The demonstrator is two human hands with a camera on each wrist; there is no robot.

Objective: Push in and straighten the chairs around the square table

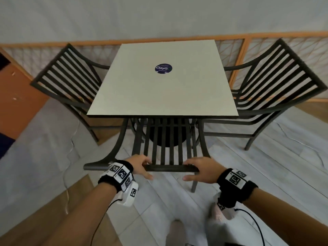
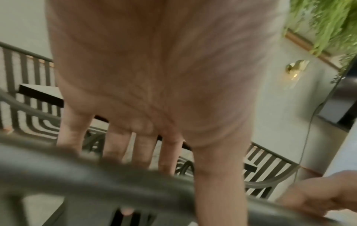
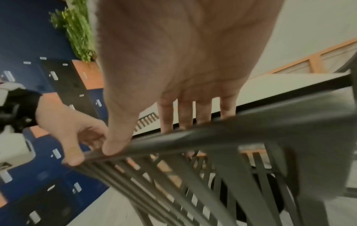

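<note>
The near dark metal slatted chair (image 1: pixel 170 139) faces the square white table (image 1: pixel 159 89), its seat partly under the front edge. My left hand (image 1: pixel 142 166) grips the left part of its top rail (image 1: pixel 170 168), fingers over the far side and thumb on the near side. My right hand (image 1: pixel 197 170) grips the rail further right in the same way. The right wrist view shows my right hand (image 3: pixel 183 53) hooked over the rail (image 3: pixel 231 131). A second chair (image 1: pixel 65 75) stands at the table's left side. A third chair (image 1: pixel 276 77) stands at its right side, angled outward.
A round blue sticker (image 1: pixel 163 68) marks the tabletop. A wood-framed lattice partition (image 1: pixel 243 55) runs behind the table. The table's black round base (image 1: pixel 168 137) shows through the near chair's slats. A thin cable (image 1: pixel 71 139) trails over the floor at left. Green plants (image 3: pixel 77 30) grow beyond.
</note>
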